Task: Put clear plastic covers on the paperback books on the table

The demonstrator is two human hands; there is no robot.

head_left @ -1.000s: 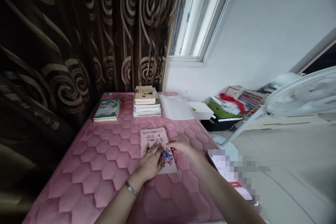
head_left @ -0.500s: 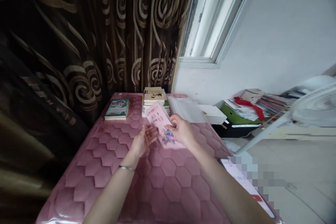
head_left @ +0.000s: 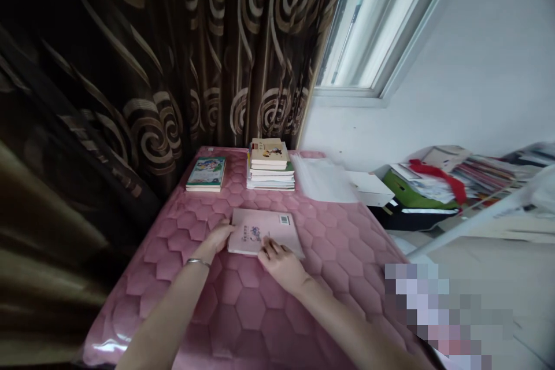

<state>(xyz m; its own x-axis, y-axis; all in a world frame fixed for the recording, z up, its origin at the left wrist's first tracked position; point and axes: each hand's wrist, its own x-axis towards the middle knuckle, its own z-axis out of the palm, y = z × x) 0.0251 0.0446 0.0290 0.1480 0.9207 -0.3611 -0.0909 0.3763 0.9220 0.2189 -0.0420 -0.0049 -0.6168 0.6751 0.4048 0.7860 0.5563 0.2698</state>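
A thin pink book (head_left: 265,231) lies back cover up on the pink quilted surface (head_left: 243,295), a barcode near its far right corner. My left hand (head_left: 213,241) rests at the book's left edge, fingers touching it; a bracelet is on that wrist. My right hand (head_left: 281,261) lies on the book's near edge with fingers spread flat on the cover. Neither hand lifts the book.
A stack of books (head_left: 270,164) and a single green-covered book (head_left: 206,174) lie at the far end by the dark patterned curtain (head_left: 143,69). Clear plastic sleeves (head_left: 323,179) lie right of the stack. Boxes and papers (head_left: 425,182) clutter the floor to the right.
The pink book was lifted from the surface, turned over, and laid down again back cover up, slightly farther left. Both hands followed it down.
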